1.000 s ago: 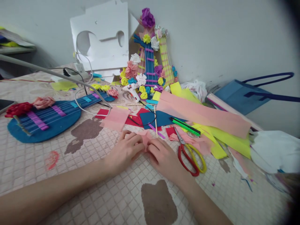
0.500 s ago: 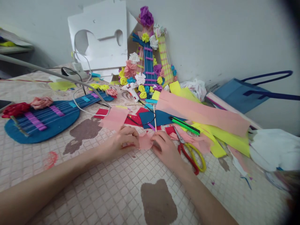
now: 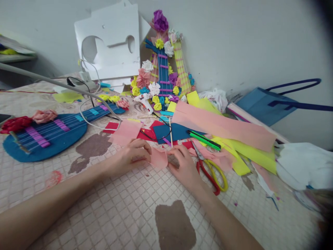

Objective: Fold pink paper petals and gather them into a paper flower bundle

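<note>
A small pink paper piece [image 3: 158,158] is held between both hands just above the checked tablecloth [image 3: 117,208]. My left hand [image 3: 130,157] pinches its left edge with curled fingers. My right hand [image 3: 183,165] grips its right edge, fingers closed. Red and yellow scissors [image 3: 210,168] lie right beside my right hand. A square pink sheet [image 3: 126,131] lies just beyond my left hand.
A blue felt guitar [image 3: 47,133] with paper roses lies at the left. A glue gun [image 3: 144,101], upright decorated guitars [image 3: 163,66], long pink and yellow sheets [image 3: 223,128], a green pen [image 3: 205,140], a blue bag [image 3: 270,104] and white foam [image 3: 109,41] crowd the back.
The pink piece was bunched between my hands near the table; now my hands have drawn apart and it is spread open between them.
</note>
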Tool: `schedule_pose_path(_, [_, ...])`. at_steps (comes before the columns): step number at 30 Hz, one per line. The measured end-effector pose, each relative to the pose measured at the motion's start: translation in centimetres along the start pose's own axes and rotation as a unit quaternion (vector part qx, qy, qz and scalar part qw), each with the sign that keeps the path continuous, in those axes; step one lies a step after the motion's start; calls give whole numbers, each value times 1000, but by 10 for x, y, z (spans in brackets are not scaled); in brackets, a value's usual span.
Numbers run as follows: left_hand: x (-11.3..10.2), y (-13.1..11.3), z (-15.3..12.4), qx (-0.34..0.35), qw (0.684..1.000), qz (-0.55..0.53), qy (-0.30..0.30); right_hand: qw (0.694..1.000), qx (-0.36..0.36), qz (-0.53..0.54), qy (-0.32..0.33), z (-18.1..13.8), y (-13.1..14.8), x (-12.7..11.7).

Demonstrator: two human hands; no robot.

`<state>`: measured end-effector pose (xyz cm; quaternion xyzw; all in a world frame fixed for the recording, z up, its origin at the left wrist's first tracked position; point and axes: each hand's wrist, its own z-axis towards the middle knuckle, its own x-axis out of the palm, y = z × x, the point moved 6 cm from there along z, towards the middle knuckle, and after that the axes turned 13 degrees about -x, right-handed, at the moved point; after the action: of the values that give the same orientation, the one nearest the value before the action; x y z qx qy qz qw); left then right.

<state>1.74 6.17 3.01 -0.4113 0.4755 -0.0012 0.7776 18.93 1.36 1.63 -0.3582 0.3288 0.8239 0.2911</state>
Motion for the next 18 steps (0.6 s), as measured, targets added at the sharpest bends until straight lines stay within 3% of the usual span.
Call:
schedule_pose_path(8, [0,-7,-2,37,989,138,-44,996,-72,-52,18,3,19,-2])
schedule_pose_path(12, [9,-24,-6,70,971,229,-8,993,-80,-72,48,0,27,-2])
schedule_pose_path(18, [15,-18,-5,23,984,177,10,997,-17,39,70,-5,18,6])
